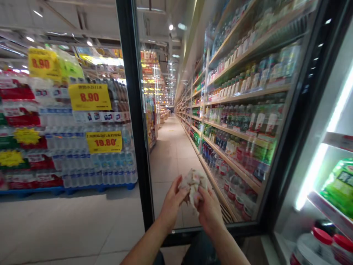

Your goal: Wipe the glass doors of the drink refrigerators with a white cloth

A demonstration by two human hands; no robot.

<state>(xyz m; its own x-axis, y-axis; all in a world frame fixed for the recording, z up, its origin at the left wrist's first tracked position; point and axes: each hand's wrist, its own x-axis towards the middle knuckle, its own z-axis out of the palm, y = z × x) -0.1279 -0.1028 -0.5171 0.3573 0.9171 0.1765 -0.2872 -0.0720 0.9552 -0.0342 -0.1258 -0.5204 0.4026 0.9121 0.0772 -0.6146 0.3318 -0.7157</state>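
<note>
Cloth (195,180) partly hidden by fingers (180,195)

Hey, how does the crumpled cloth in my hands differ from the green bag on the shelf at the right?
The cloth is pale, whereas the green bag is bright and carries printing. The cloth is bunched up between your left hand and right hand; the bag sits on the shelf, untouched. Fingers partly cover the cloth, while the picture's edge cuts off the bag.
</note>
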